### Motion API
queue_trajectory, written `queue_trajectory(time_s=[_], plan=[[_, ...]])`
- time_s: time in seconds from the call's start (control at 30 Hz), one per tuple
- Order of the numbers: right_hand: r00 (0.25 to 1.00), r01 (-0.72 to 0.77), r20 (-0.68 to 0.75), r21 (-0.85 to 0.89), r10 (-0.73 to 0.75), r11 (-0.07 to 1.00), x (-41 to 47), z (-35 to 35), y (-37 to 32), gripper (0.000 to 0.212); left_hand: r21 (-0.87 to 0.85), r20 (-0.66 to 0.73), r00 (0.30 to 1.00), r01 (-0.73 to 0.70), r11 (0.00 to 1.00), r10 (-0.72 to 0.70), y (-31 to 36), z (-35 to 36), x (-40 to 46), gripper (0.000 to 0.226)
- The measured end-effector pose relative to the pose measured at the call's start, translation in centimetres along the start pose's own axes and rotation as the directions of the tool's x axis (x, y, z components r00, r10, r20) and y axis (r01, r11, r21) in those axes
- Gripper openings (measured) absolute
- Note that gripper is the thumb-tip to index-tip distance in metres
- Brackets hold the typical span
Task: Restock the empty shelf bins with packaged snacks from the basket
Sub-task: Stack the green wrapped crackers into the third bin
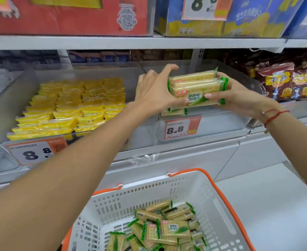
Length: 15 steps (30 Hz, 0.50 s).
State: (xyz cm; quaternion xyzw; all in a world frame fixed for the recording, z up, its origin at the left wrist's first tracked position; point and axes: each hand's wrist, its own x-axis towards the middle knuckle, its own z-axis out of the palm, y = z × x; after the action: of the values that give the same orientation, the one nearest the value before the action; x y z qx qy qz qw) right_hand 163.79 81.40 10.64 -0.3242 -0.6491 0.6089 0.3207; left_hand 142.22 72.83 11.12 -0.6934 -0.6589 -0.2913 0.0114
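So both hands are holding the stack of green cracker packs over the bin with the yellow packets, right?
Not quite. In the head view the left hand and right hand hold the stack of cracker packs over the nearly empty bin right of the yellow packets.

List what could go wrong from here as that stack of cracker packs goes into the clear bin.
1. The cracker packs are a loose stack squeezed only at the ends by the left hand and right hand; the middle ones could slip out and fall.
2. The clear bin has a raised front wall, so the stack may catch on it and scatter.
3. The stack could land unevenly on the pack already in the bin.
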Motion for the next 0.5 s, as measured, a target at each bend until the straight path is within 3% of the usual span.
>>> queue_trajectory(time_s=[0.17, 0.27, 0.33, 0.37, 0.43, 0.5], plan=[[0.993, -0.101, -0.066, -0.094, 0.095, 0.990, 3.2, -2.0, 0.7, 0.079, 0.313, 0.167, 0.986, -0.073, 0.947, 0.020, 0.4, 0.9, 4.0, 0.081], [0.981, -0.189, -0.006, -0.295, 0.196, 0.937, 4.6, -2.3, 1.1, 0.051, 0.482, 0.315, 0.949, -0.138, 0.865, -0.025, 0.9, 1.6, 5.0, 0.080], [0.965, -0.230, 0.024, -0.411, 0.263, 0.882, 5.9, -2.2, 1.7, 0.043, 0.549, 0.410, 0.909, -0.187, 0.815, -0.067, 0.9, 2.3, 5.3, 0.077], [0.953, -0.251, 0.030, -0.481, 0.301, 0.840, 6.6, -2.1, 2.1, 0.052, 0.576, 0.451, 0.887, -0.208, 0.790, -0.095, 0.9, 2.7, 5.5, 0.076], [0.914, -0.311, 0.015, -0.615, 0.405, 0.725, 7.9, -1.6, 2.8, 0.089, 0.636, 0.512, 0.842, -0.242, 0.732, -0.167, 0.8, 3.3, 5.7, 0.076], [0.879, -0.347, -0.022, -0.716, 0.477, 0.606, 9.1, -1.2, 3.7, 0.102, 0.688, 0.545, 0.804, -0.266, 0.675, -0.238, 1.0, 3.9, 5.8, 0.075]])
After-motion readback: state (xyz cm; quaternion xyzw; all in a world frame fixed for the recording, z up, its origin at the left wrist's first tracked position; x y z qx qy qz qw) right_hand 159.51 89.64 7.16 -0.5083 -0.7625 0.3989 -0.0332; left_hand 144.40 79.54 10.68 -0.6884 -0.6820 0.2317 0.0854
